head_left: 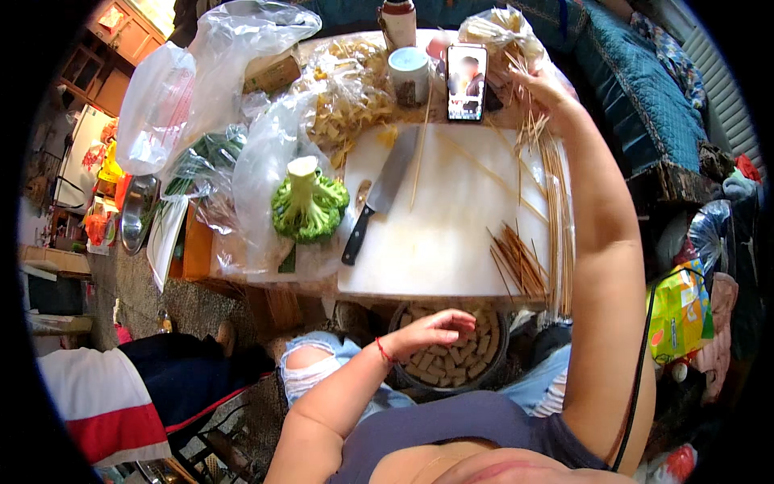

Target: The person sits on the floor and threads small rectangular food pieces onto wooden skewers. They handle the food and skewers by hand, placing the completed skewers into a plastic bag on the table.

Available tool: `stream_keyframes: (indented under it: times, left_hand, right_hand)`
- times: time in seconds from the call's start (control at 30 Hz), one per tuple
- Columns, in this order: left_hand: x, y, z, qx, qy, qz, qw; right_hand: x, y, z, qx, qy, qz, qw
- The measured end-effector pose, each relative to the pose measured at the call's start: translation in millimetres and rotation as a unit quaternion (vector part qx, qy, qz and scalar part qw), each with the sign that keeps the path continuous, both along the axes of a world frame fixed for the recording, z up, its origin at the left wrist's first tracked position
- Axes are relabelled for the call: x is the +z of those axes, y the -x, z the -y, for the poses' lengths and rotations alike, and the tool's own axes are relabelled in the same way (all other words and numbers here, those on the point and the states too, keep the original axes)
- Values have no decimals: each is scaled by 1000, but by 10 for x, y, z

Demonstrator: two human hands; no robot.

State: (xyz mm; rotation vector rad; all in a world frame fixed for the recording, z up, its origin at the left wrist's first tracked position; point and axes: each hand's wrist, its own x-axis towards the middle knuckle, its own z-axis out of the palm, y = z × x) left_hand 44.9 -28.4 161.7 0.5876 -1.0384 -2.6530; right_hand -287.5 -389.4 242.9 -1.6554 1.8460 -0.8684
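My left hand (432,331) hangs over a round dark tub (505,354) of short pale cut pieces (450,363) between my knees. Its fingers are loosely bent and nothing shows in them. At the table's far right, my right hand (544,89) reaches to thin wooden skewers (525,100) beside a clear plastic bag (505,30); whether it grips any is unclear. On the white cutting board (447,254) rests a kitchen knife (387,181) with a black handle. More skewers lie loose in a pile (519,260) and along the right edge in a clear sleeve (559,242).
Broccoli (309,199) stands stem-up left of the board, near bagged green stalks (208,151). Behind are a bag of yellowish dried food (351,91), a lidded jar (409,75) and a propped phone (465,85) with a lit screen. Another person's clothed leg (181,375) is at left.
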Motion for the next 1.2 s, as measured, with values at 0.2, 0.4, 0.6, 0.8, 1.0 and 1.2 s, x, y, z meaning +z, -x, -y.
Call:
stream_keyframes:
  times: [0.2, 0.4, 0.6, 0.8, 1.0, 1.2]
  left_hand:
    - [100, 52, -73, 2, 60, 23, 998]
    - [29, 117, -294, 24, 74, 109, 991]
    - [-77, 24, -616, 55, 101, 166, 979]
    - [-258, -140, -1102, 178, 54, 208, 960]
    - [-489, -134, -1664, 268, -60, 230, 933]
    - [-401, -13, -1756, 249, 0, 197, 948]
  right_hand:
    - [522, 26, -1371, -30, 100, -156, 982]
    - [267, 30, -3011, 40, 60, -100, 992]
    - [-163, -373, -4008, 45, 51, 23, 997]
    - [-576, -944, -4622, 207, 122, 22, 970]
    - [-796, -1124, -4875, 262, 156, 2, 952]
    - [-717, -1035, -4799, 289, 122, -54, 948]
